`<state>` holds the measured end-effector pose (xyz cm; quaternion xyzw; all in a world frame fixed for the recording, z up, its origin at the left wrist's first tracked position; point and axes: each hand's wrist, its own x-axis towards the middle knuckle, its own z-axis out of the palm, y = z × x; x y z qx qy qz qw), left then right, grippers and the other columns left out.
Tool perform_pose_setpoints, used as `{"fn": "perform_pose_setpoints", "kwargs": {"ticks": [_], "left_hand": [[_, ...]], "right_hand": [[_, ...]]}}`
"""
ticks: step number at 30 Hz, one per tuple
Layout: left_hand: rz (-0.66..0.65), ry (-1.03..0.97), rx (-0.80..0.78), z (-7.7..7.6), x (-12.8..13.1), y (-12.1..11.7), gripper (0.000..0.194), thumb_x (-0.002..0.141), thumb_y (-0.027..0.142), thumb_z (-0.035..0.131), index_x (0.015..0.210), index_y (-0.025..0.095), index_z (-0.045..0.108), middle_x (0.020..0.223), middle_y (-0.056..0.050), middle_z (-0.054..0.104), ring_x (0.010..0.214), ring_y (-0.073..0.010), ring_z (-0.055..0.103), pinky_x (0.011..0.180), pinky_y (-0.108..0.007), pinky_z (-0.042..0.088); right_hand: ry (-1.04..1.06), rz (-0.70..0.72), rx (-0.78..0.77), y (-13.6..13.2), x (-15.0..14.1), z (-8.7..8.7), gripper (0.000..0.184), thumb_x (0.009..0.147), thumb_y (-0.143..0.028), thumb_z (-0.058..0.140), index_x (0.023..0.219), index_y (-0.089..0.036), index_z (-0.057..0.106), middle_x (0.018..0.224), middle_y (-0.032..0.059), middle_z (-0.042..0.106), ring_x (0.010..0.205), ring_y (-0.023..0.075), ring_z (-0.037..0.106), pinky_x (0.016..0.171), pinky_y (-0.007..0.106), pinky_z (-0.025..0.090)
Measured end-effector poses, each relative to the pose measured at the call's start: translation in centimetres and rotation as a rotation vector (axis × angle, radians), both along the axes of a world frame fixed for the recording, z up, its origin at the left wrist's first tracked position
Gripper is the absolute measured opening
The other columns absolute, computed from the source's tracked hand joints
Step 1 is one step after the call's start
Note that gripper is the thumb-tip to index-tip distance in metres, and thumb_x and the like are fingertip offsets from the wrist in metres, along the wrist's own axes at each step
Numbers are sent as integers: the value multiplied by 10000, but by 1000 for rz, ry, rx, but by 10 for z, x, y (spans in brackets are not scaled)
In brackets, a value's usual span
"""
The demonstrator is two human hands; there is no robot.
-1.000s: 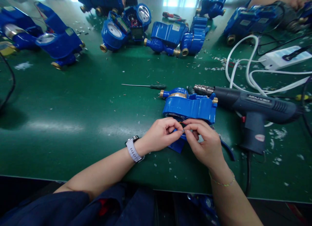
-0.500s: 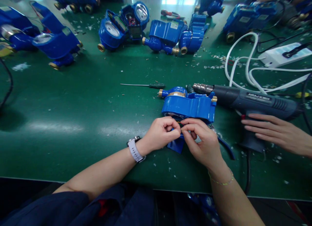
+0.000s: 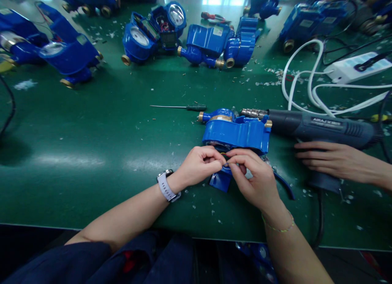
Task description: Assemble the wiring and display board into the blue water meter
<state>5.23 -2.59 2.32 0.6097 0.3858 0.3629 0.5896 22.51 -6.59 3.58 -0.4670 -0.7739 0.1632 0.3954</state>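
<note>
A blue water meter (image 3: 234, 133) with brass threaded ends lies on its side on the green table (image 3: 92, 128). In front of it, a blue flap or lid (image 3: 220, 181) shows below my fingers. My left hand (image 3: 204, 164) and my right hand (image 3: 253, 173) meet there fingertip to fingertip, both closed in a pinch. Thin wires (image 3: 224, 155), one yellow and one red, run between the meter and my fingertips, which grip them. The wire ends are mostly covered by my fingers. Beside my right hand lies a blue-handled tool (image 3: 284, 185), its head partly hidden.
A co-worker's hand (image 3: 339, 159) rests on a heat gun (image 3: 324, 128) at the right. A screwdriver (image 3: 196, 107) lies beyond the meter. More water meters (image 3: 208, 41) stand at the back. A white power strip (image 3: 359, 67) with coiled cable lies back right.
My fingertips have parted slightly, showing more of the wires. The co-worker's hand has slid a little left over the heat gun, whose handle has swung slightly right.
</note>
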Motion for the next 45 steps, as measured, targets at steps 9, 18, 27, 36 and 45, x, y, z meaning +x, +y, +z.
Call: {"fn": "perform_pose_setpoints", "kwargs": {"ticks": [9, 18, 27, 36, 45], "left_hand": [[127, 89, 398, -2, 2, -9, 102, 803, 187, 631, 717, 153, 672, 644, 28, 510, 548, -66, 408, 513, -202, 336], [136, -90, -26, -4, 5, -10, 155, 747, 283, 671, 674, 147, 661, 630, 7, 564, 563, -89, 453, 514, -222, 357], [167, -274, -284, -8, 8, -8, 133, 669, 255, 708, 646, 138, 648, 621, 13, 612, 570, -79, 484, 582, -219, 392], [100, -92, -104, -3, 3, -9, 209, 789, 340, 642, 775, 132, 625, 631, 24, 534, 527, -69, 405, 498, -208, 318], [24, 108, 397, -2, 1, -8, 80, 850, 176, 572, 779, 144, 589, 709, 26, 509, 561, -62, 394, 522, -194, 333]], "right_hand": [[11, -18, 27, 0, 0, -1, 102, 909, -127, 558, 868, -205, 608, 972, 71, 683, 783, 184, 651, 585, 287, 507], [8, 36, 24, 1, 1, 0, 133, 923, -88, 535, 898, -210, 583, 966, 70, 660, 898, 192, 638, 770, 331, 526], [9, 51, -1, 1, 3, 2, 136, 928, -96, 520, 882, -202, 593, 957, 67, 658, 903, 194, 636, 774, 327, 525], [33, 11, -21, 1, 5, 3, 113, 912, -112, 546, 881, -207, 599, 948, 62, 675, 891, 202, 651, 760, 329, 531], [10, 6, -16, 0, 4, 2, 83, 882, -122, 600, 891, -203, 613, 971, 68, 676, 882, 212, 653, 683, 315, 525]]}}
